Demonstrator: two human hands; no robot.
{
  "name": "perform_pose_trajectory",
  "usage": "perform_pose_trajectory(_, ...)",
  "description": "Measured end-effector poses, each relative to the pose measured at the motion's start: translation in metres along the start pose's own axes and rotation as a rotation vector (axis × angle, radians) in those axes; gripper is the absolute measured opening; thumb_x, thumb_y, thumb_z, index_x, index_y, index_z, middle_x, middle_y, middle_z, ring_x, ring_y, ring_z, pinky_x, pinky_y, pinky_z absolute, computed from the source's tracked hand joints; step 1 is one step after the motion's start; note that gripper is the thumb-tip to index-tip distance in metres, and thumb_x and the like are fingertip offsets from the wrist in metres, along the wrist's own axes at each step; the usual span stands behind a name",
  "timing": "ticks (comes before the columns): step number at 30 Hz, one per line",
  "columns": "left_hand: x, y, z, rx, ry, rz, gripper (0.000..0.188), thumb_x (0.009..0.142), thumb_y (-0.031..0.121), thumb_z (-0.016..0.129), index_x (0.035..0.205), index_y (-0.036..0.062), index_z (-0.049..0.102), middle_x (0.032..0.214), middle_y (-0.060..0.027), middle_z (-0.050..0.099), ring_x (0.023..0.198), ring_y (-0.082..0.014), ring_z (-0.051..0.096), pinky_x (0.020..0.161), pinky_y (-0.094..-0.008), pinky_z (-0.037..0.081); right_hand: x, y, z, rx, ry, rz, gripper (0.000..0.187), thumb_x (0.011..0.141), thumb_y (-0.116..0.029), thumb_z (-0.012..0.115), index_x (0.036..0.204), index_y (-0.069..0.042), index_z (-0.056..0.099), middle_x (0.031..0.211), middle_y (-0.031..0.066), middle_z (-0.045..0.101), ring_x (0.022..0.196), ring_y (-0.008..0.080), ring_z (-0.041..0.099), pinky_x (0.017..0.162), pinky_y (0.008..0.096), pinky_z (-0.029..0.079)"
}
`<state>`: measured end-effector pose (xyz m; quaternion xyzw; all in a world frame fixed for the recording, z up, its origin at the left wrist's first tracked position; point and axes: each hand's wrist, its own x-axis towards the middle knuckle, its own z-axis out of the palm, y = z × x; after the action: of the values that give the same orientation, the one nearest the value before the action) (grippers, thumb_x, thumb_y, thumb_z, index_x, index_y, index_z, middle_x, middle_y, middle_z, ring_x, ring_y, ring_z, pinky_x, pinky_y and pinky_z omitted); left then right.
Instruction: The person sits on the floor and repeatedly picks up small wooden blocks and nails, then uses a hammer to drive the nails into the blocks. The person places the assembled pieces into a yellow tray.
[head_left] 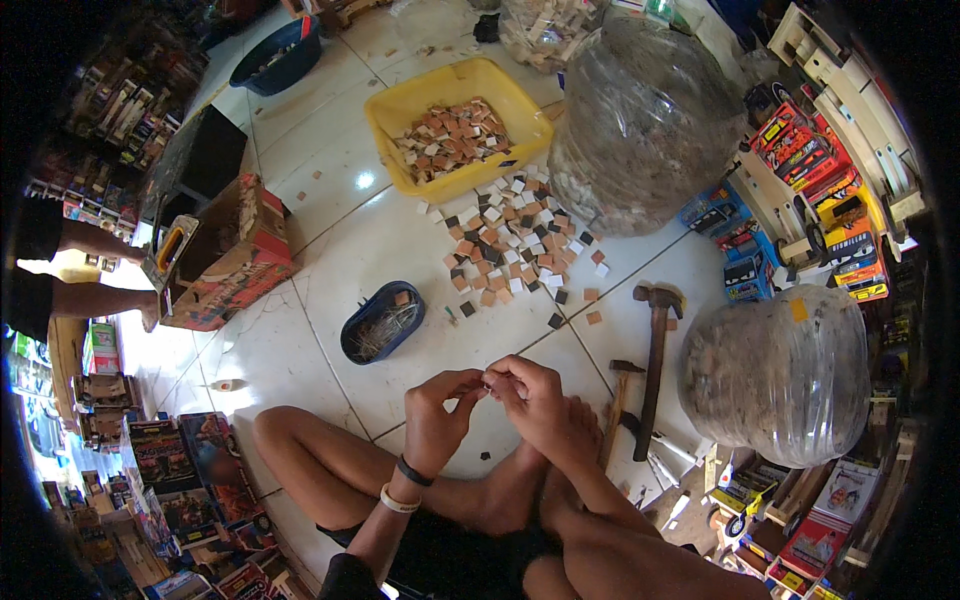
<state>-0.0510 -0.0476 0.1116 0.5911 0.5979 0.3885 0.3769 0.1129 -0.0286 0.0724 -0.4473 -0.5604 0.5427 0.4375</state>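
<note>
My left hand [438, 418] and my right hand [530, 398] meet fingertip to fingertip above my crossed legs. Both are closed in a pinch; something tiny sits between the fingertips, too small to name. Just beyond them stands a blue oval tub [358, 345] holding thin, nail-like metal pieces and a small brown square. Farther off, many small square tiles [520, 250] in white, brown and black lie scattered over the floor. Behind these, a yellow basin [385, 120] is partly filled with similar squares.
To my right lie a large hammer [655, 370] and a smaller hammer [618, 395]. Two bulky clear plastic bundles [645, 130] and toy trucks [800, 150] line the right side. At left, another person's hands [130, 250] are by a cardboard box [235, 255]. A glue bottle [224, 385] lies nearby.
</note>
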Motion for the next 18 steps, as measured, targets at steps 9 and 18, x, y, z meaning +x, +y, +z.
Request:
perform_pose_trajectory(9, 0.002, -0.026, 0.003, -0.011, -0.068, -0.097, 0.017, 0.089, -0.002, 0.078, 0.106, 0.0021, 0.082, 0.098, -0.0141, 0.081, 0.083, -0.0183, 0.078, 0.074, -0.0289, 0.062, 0.042, 0.032, -0.041, -0.174, 0.287, 0.167, 0.014, 0.103, -0.009, 0.068, 0.106, 0.004, 0.073, 0.085, 0.0030, 0.074, 0.073, 0.0079, 0.066, 0.068, 0.0248, 0.054)
perform_pose_trajectory(18, 0.016, -0.033, 0.004, -0.145, 0.005, -0.109, 0.012, 0.091, -0.002, 0.077, 0.103, -0.0010, 0.081, 0.097, -0.0114, 0.081, 0.086, -0.0171, 0.078, 0.077, -0.0281, 0.062, 0.137, 0.067, -0.088, -0.788, 0.356, -0.072, 0.031, 0.085, -0.003, 0.078, 0.116, -0.005, 0.073, 0.110, 0.0143, 0.072, 0.111, 0.0369, 0.063, 0.096, 0.0487, 0.051)
